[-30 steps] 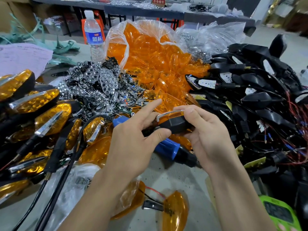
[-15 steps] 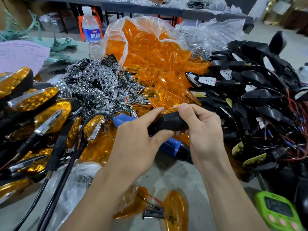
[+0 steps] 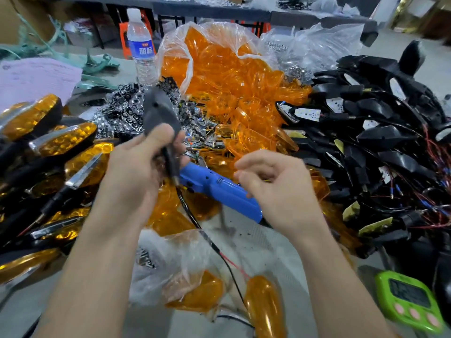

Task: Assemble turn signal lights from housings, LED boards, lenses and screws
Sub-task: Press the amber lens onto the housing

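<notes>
Diffuse light from above, moderately bright; shadows soft and faint. Glare on the clear plastic bag of orange lenses (image 3: 219, 76). Motion blur smears the dark grey plastic housing (image 3: 158, 113) in the left hand (image 3: 131, 172) and the right hand (image 3: 275, 189). Wide-angle bending at edges; far background soft.

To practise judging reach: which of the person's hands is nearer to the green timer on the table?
Right. The right hand hovers up and left of the green timer; the left hand is farther left, gripping a black housing.
</notes>
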{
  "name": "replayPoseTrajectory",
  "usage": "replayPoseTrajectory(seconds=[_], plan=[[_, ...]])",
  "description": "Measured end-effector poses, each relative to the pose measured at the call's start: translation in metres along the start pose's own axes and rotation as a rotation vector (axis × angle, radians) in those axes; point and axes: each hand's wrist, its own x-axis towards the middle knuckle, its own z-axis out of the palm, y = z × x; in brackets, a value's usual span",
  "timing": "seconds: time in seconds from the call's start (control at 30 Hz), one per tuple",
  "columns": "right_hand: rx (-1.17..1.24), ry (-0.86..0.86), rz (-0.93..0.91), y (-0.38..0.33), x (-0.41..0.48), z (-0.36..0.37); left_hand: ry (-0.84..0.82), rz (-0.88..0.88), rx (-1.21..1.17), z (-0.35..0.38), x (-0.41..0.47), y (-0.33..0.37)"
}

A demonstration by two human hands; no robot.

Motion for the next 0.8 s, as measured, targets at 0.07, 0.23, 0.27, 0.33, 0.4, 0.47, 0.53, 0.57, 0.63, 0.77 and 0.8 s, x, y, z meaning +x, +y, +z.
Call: replayPoseTrajectory(seconds=[0.07, 0.23, 0.27, 0.33, 0.4, 0.47, 0.53, 0.57, 0.63, 0.77, 0.8], plan=[[-0.065, -0.115, -0.053, -0.008, -0.008, 0.019, 0.012, -0.051, -0.188, -0.010, 0.004, 0.009], [-0.200, -0.459, -0.116, -0.028, -0.019, 0.057, -0.024, -0.224, -0.510, -0.025, 0.004, 0.021], [-0.230, -0.524, -0.121, -0.030, -0.021, 0.061, -0.053, -0.230, -0.503, -0.026, 0.004, 0.022], [-0.311, -0.623, -0.153, -0.032, -0.026, 0.072, -0.086, -0.226, -0.454, -0.027, 0.003, 0.023], [-0.367, -0.662, -0.173, -0.033, -0.031, 0.078, -0.100, -0.223, -0.416, -0.024, 0.004, 0.024], [-0.449, -0.650, -0.213, -0.033, -0.033, 0.081, -0.103, -0.229, -0.409, -0.024, 0.005, 0.024], [-0.607, -0.596, -0.304, -0.032, -0.033, 0.081, -0.112, -0.232, -0.414, -0.025, 0.005, 0.024], [-0.660, -0.561, -0.317, -0.031, -0.034, 0.080, -0.118, -0.232, -0.415, -0.025, 0.005, 0.023], [-0.762, -0.490, -0.321, -0.032, -0.034, 0.077, -0.130, -0.230, -0.409, -0.024, 0.004, 0.022], [-0.758, -0.343, -0.308, -0.030, -0.033, 0.079, -0.144, -0.223, -0.389, -0.023, 0.003, 0.022], [-0.640, -0.329, -0.291, -0.030, -0.034, 0.081, -0.151, -0.222, -0.384, -0.023, 0.003, 0.022]])
